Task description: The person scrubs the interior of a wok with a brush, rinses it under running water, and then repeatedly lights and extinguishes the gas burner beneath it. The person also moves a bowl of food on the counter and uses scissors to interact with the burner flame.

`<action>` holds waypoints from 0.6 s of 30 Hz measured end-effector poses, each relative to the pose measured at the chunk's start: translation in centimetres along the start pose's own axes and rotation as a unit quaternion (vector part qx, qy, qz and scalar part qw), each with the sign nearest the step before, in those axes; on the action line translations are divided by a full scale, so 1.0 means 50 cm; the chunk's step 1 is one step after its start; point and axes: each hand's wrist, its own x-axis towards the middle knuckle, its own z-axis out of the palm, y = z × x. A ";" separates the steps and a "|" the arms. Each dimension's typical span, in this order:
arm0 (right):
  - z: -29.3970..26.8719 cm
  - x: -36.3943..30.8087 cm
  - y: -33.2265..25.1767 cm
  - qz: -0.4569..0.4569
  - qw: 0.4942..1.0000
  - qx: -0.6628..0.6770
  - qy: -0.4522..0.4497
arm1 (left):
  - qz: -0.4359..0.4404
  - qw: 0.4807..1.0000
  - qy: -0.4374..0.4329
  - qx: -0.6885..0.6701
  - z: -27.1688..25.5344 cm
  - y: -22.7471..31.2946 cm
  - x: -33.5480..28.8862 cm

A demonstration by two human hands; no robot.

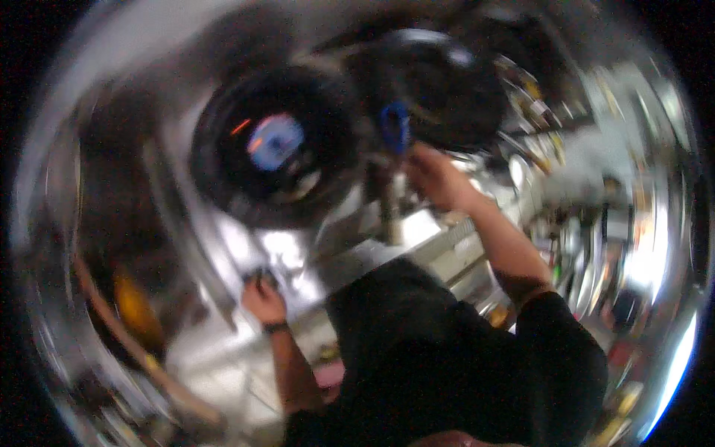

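Observation:
Motion blur smears the whole picture. My right hand reaches forward, its fingers closed at a blue loop-shaped handle. That blue handle lies at the near left edge of a large dark wok; whether it belongs to the wok I cannot tell. Left of the wok is a round black burner opening with a bluish-white glow and orange streaks inside. Low on the left, my left hand is closed at a small dark thing by the shiny metal front of the stove. Its kind is too blurred to make out.
A metal stove edge runs just in front of my body. On the right, a crowded counter carries blurred containers and utensils. To the far left are a yellow-orange object and a long brownish curved bar.

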 end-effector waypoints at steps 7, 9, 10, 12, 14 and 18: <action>-0.038 -0.395 0.282 0.046 0.930 0.337 0.138 | -0.089 0.955 -0.052 -0.278 -0.057 0.162 -0.100; -0.031 -0.467 0.328 0.060 0.921 0.285 0.259 | -0.010 0.970 -0.086 -0.228 -0.038 0.201 -0.123; -0.055 -0.495 0.306 0.077 0.921 0.256 0.285 | 0.024 0.973 -0.089 -0.213 -0.040 0.223 -0.120; -0.053 -0.586 0.357 0.128 0.928 0.074 0.343 | 0.101 0.964 -0.135 -0.206 -0.017 0.297 -0.124; -0.043 -0.674 0.379 0.217 0.918 0.067 0.324 | 0.183 0.944 -0.179 -0.207 0.008 0.372 -0.127; 0.001 -0.817 0.437 0.269 0.877 0.147 0.370 | 0.304 0.897 -0.236 -0.217 0.064 0.512 -0.170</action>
